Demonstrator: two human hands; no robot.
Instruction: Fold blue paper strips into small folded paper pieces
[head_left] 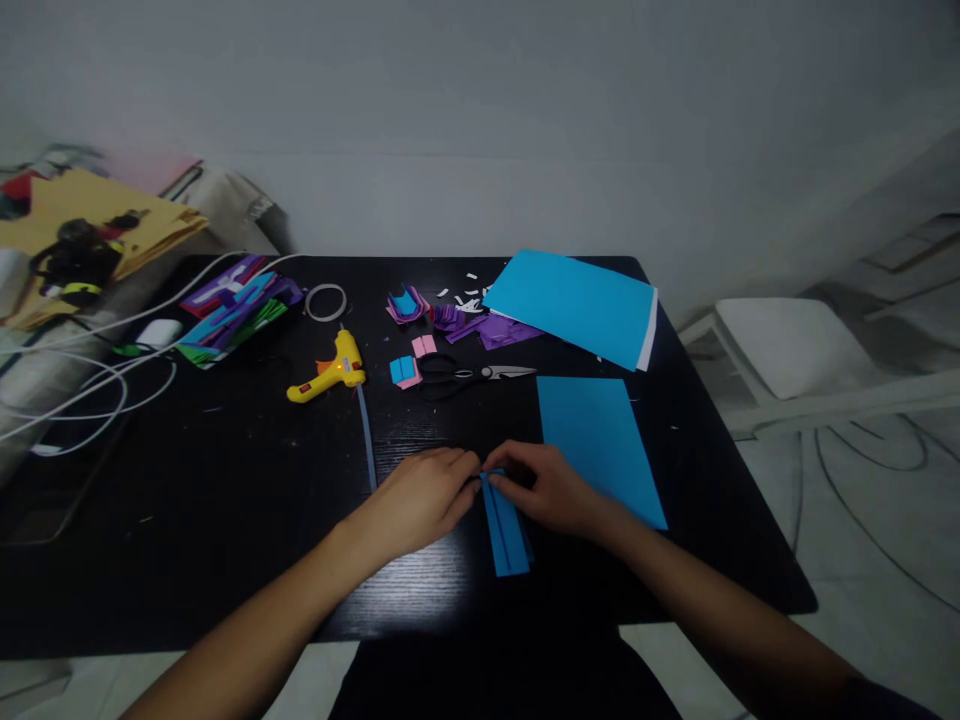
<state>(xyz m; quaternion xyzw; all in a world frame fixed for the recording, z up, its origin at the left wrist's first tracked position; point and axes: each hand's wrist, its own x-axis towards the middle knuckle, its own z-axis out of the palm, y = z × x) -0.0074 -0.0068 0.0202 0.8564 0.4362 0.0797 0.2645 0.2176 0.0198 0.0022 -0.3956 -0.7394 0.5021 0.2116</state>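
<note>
A narrow folded strip of blue paper [507, 530] lies on the black table in front of me, its long side pointing toward me. At its far end my left hand [433, 495] pinches the left corner between thumb and fingers. My right hand [544, 487] grips the same end from the right, thumb and fingertips pressed on the paper. The fingertips of both hands nearly meet there. Beside my right hand lies a flat blue sheet [592, 425], partly under the wrist. Black-handled scissors [476, 374] rest beyond my hands, blades to the right.
A yellow glue gun [330, 370] with its cord lies left of the scissors. Small folded paper pieces [406, 371], purple scraps [506, 330] and a larger blue sheet [574, 300] sit farther back. White cables [112, 375] and colored paper strips [236, 310] are at left.
</note>
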